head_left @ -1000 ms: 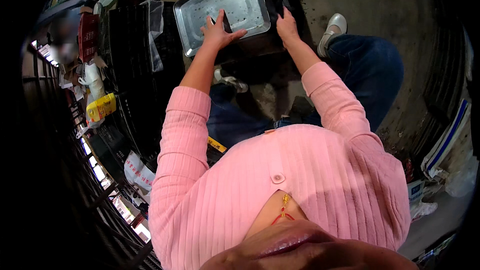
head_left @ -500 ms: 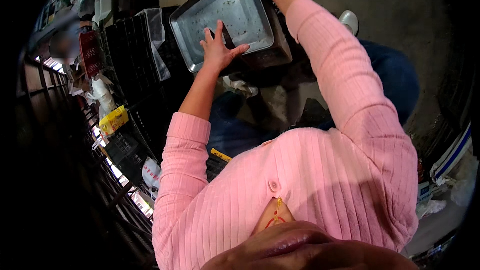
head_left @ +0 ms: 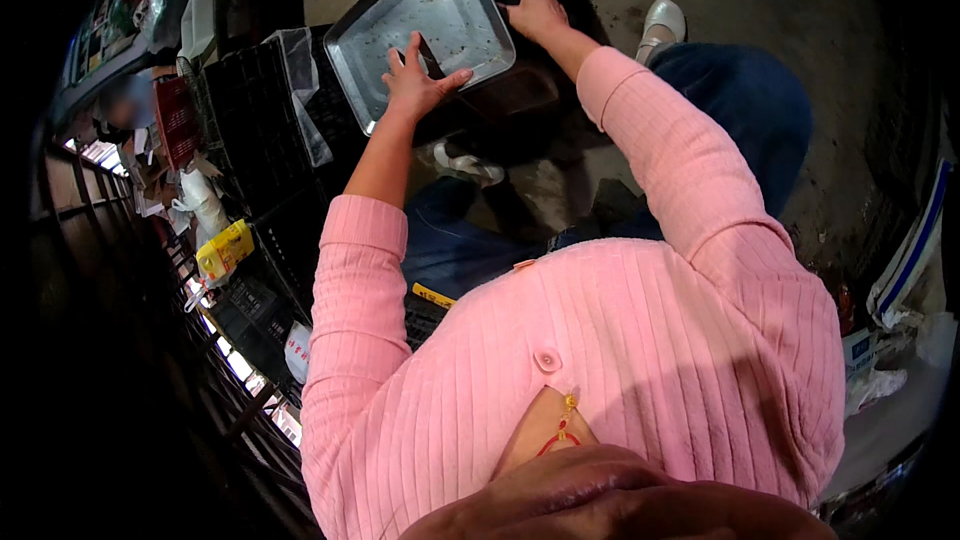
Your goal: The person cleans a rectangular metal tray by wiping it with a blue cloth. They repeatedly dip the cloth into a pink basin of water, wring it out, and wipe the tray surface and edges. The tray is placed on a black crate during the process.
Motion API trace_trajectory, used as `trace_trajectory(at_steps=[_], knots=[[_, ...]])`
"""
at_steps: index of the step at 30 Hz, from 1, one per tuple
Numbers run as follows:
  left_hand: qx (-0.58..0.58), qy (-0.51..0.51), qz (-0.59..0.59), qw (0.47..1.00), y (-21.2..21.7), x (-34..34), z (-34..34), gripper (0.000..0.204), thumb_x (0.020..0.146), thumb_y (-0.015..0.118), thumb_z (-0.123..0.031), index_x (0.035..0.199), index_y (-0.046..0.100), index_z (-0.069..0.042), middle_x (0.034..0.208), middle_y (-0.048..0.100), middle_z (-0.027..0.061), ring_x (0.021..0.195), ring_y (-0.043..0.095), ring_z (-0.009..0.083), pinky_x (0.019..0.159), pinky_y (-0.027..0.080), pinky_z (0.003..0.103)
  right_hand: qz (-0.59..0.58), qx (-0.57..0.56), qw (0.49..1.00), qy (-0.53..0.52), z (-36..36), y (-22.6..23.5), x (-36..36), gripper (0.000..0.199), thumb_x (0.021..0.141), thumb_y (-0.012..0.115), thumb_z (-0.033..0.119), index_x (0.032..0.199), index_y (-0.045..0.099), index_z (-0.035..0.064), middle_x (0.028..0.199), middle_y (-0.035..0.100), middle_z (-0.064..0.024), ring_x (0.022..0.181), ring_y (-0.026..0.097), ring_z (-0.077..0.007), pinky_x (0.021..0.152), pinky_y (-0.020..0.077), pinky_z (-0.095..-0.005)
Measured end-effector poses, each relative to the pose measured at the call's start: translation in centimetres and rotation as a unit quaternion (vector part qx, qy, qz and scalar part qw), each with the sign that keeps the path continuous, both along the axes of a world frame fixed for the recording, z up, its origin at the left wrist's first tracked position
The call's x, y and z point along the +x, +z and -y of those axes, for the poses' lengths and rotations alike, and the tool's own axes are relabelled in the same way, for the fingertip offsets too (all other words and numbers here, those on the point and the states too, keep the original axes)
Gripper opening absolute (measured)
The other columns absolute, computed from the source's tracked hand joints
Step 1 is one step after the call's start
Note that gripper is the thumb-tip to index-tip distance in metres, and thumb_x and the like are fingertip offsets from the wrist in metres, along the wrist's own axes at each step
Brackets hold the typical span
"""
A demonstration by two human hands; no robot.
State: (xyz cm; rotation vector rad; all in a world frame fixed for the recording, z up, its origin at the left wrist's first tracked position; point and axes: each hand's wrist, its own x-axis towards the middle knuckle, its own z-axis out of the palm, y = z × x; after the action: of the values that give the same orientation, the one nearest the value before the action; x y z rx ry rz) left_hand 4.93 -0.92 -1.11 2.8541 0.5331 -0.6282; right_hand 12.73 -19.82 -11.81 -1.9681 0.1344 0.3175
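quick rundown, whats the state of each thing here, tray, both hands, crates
metal tray: tilted, bare but for small specks
left hand: open, fingers spread, flat on the tray's near edge
right hand: closed on the tray's far corner
black crates: stacked left of the tray

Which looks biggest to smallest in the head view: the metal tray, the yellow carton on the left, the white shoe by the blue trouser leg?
1. metal tray, under the left hand and right hand
2. yellow carton
3. white shoe

The carton and shoe look close in size, and fisheye bending makes their order unsure.
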Motion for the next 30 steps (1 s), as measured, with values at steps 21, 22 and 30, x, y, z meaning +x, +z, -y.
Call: trace_trajectory(at_steps=[21,22,30], knots=[[0.000,-0.020,0.000,1.000,0.3,0.0,0.5,0.117,0.053,0.077,-0.062,0.144,0.016,-0.022,0.145,0.009,0.0299,0.129,0.014,0.0552,0.106,0.020,0.054,0.097,-0.043,0.992,-0.069,-1.5,-0.2,1.1,0.058,0.069,0.071,0.041,0.118,0.051,0.0162,0.116,0.052,-0.0081,0.113,0.048,-0.0283,0.089,0.0402,-0.0432],[0.002,-0.022,0.003,1.000,0.2,-0.1,0.5,0.117,0.053,0.077,-0.062,0.144,0.016,-0.022,0.145,0.009,0.0299,0.129,0.014,0.0554,0.106,0.020,0.054,0.115,-0.049,0.989,-0.081,-1.9,-0.4,1.6,0.057,0.069,0.071,0.041,0.117,0.052,0.0157,0.113,0.054,-0.0078,0.111,0.049,-0.0286,0.088,0.0414,-0.0428],[-0.004,-0.017,0.015,1.000,-0.2,0.1,0.4,0.117,0.052,0.078,-0.061,0.144,0.017,-0.021,0.145,0.009,0.0305,0.129,0.013,0.0558,0.105,0.021,0.055,0.032,-0.030,0.997,-0.062,-3.0,1.4,7.5,0.056,0.073,0.063,0.047,0.116,0.051,0.0136,0.120,0.051,-0.0128,0.114,0.047,-0.0311,0.091,0.0403,-0.0461]])
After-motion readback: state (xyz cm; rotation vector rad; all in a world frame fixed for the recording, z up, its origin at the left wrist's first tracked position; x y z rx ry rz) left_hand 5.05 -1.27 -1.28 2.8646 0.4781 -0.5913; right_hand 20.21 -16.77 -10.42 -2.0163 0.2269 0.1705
